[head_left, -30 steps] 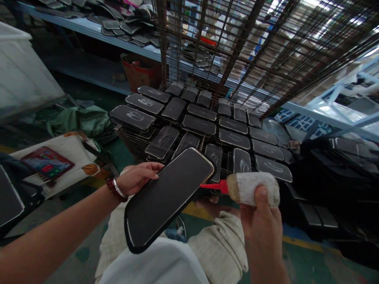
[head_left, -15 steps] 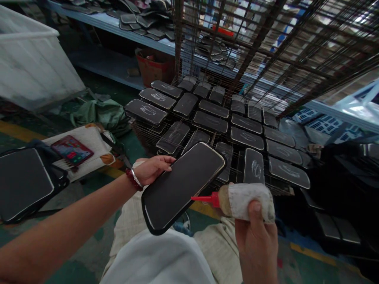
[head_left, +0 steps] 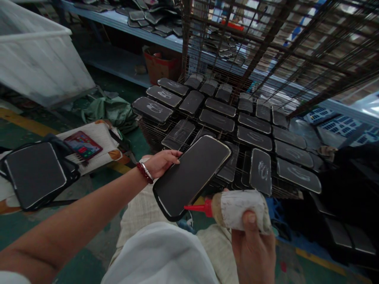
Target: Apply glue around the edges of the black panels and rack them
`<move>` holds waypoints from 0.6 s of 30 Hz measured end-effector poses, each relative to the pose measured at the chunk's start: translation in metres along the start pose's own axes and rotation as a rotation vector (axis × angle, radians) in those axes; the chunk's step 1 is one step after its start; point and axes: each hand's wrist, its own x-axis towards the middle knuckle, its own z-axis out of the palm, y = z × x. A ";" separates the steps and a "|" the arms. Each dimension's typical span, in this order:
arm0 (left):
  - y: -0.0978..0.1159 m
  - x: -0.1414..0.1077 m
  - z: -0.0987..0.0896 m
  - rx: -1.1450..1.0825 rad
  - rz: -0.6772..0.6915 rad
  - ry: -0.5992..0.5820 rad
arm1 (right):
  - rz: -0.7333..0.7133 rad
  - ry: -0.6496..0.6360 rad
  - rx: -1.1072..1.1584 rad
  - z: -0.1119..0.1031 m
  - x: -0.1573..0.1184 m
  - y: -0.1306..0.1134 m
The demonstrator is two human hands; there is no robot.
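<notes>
Above the lap [head_left: 134, 221], the dark pad [head_left: 192, 173] is pinched in the left hand's [head_left: 162, 162] grip and the bottle [head_left: 242, 209] clasped by the right hand [head_left: 251, 252], nozzle [head_left: 198, 207] at the near end, a pale line [head_left: 229, 151] being seen around the far corner, the remainder unclear.

Floor [head_left: 85, 256]: green, yellow stripe [head_left: 26, 123] | rear: blue shelf [head_left: 154, 36] | left: white bin [head_left: 44, 63] | upper right: brown wire mesh [head_left: 266, 47]

"What colour is the bottle [head_left: 241, 209]?"
"Mostly white, tan near the neck, with a bright red nozzle [head_left: 197, 208]."
"And the held panel [head_left: 192, 173]?"
"Plain dark grey, outlined in pale cream."
"The racked panels [head_left: 260, 171]?"
"Dark, several scribbled whitish; the far ones [head_left: 263, 111] seem striped, though they're dim."
</notes>
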 end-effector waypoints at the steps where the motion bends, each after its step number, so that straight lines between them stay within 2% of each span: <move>1: 0.001 0.001 0.001 -0.007 0.005 0.008 | 0.001 -0.007 0.000 -0.001 -0.001 0.000; 7: 0.006 0.004 0.008 -0.075 0.047 0.122 | 0.009 0.028 0.018 -0.004 0.002 -0.006; 14: -0.010 0.002 0.020 -0.264 0.202 0.338 | -0.147 0.269 -0.057 -0.009 0.024 -0.016; 18: -0.022 -0.001 0.027 -0.303 0.202 0.335 | -0.191 0.366 -0.091 -0.013 0.034 -0.020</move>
